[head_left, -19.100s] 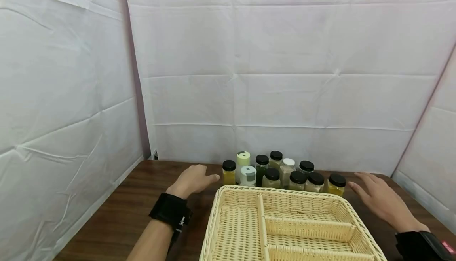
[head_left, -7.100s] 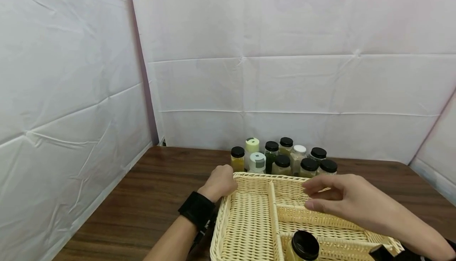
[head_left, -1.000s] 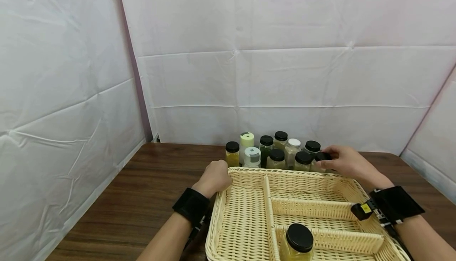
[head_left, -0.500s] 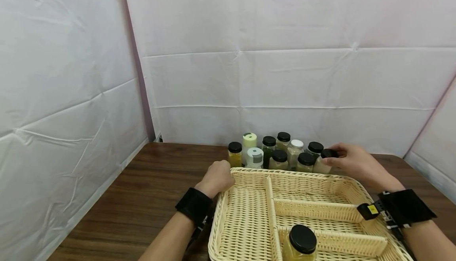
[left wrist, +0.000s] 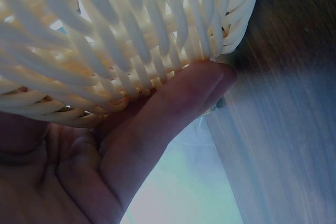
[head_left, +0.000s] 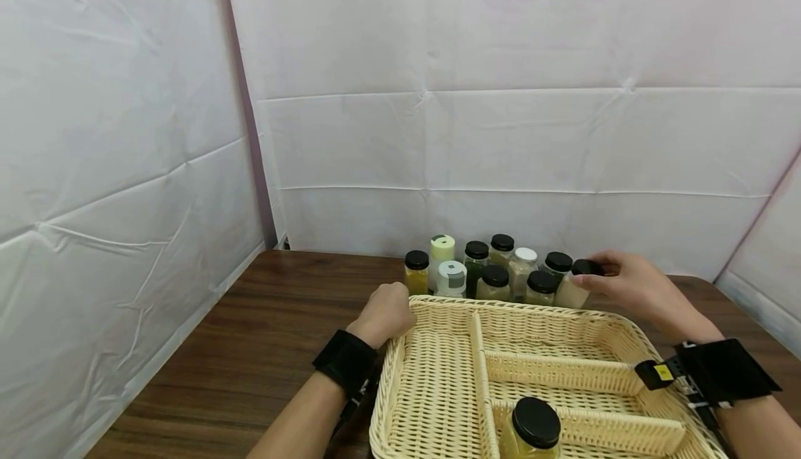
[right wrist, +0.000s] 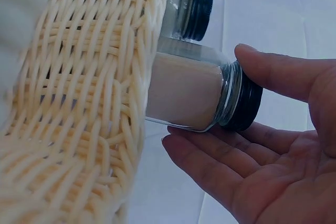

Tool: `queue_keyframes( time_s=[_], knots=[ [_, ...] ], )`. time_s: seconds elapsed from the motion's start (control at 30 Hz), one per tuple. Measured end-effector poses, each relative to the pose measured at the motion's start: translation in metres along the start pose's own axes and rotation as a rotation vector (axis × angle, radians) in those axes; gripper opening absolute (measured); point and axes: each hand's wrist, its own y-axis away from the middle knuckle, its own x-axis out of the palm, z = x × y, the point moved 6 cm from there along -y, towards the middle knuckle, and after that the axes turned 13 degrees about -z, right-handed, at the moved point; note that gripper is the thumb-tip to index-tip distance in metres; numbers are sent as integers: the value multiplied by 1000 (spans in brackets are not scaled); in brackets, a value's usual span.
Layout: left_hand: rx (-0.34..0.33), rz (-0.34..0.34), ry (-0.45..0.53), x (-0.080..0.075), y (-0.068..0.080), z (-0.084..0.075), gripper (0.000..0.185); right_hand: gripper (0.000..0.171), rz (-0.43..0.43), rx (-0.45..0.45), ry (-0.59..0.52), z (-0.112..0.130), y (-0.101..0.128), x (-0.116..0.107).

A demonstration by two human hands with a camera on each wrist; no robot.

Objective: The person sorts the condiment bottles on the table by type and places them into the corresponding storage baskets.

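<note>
My left hand [head_left: 386, 314] grips the far left corner of a cream wicker basket [head_left: 382, 403] with dividers. In the left wrist view, the fingers [left wrist: 173, 98] lie against the basket's woven wall [left wrist: 142, 30]. Behind the basket's far right side, my right hand [head_left: 638, 288] holds a clear glass jar of pale powder [head_left: 571, 295] by its black lid. The right wrist view shows the thumb on one side of this jar [right wrist: 189, 90] and the fingers on the other; the basket hides its base. The jar tilts slightly in the head view.
A jar with yellow contents and a black lid [head_left: 535, 423] stands in the basket's near compartment. Several jars, including a white-lidded jar [head_left: 522, 271] and a green-topped container [head_left: 442, 250], cluster behind the basket on the dark wooden table [head_left: 250, 348]. White cloth [head_left: 500, 146] hangs behind.
My right hand has drawn the pale-powder jar to the right, away from the neighbouring jars, and tilted it a little. The left hand keeps its grip on the basket corner.
</note>
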Motion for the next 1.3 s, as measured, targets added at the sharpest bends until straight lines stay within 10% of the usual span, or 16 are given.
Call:
queue_keyframes(
  time_s=[1.3],
  knots=[
    [-1, -3, -1, 0, 0, -1, 48, 72, -224, -28, 25, 48, 17, -43]
  ],
)
